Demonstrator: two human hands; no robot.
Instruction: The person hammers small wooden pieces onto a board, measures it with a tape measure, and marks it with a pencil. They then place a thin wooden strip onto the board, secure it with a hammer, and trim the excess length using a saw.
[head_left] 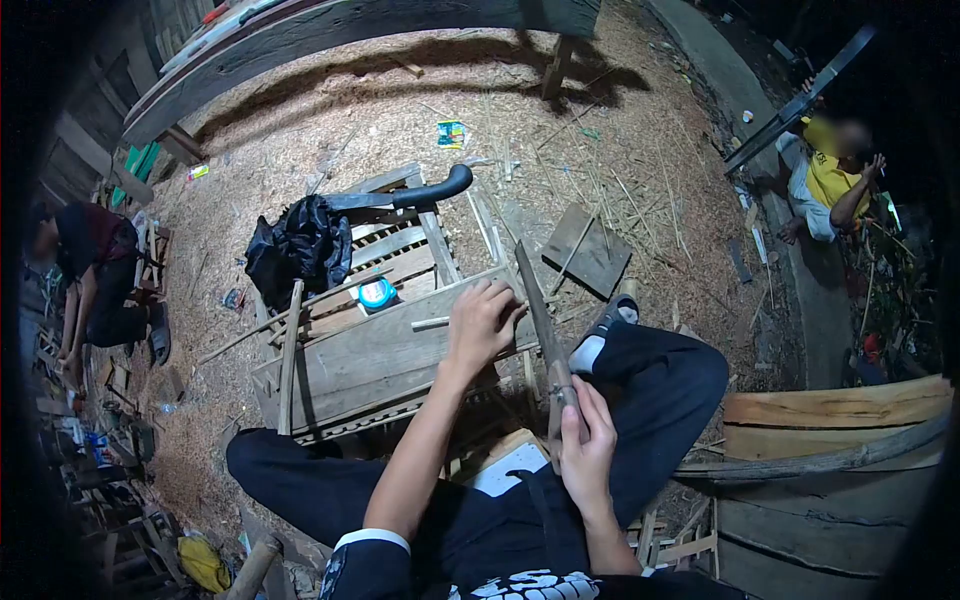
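My right hand (588, 450) is wrapped round the handle of a long knife (540, 315), its dark blade pointing away from me, tilted slightly left. Beside the blade, my left hand (483, 320) is closed, with thumb and fingers pinched together; what they hold, if anything, is hidden. A short pale stick (430, 323) shows at the left edge of this hand, over the wooden bench (370, 355). Farther left on the bench sits a turquoise tape measure (376, 293). Behind it are a black plastic bag (300, 250) and a machete with a black handle (435, 190).
A square board (587, 250) lies on the shaving-covered ground. A long plank table (350, 45) stands at the back. One person in yellow (835, 185) sits at the right; another in dark clothes (100, 250) bends at the left. Wooden planks (830, 490) are close on my right.
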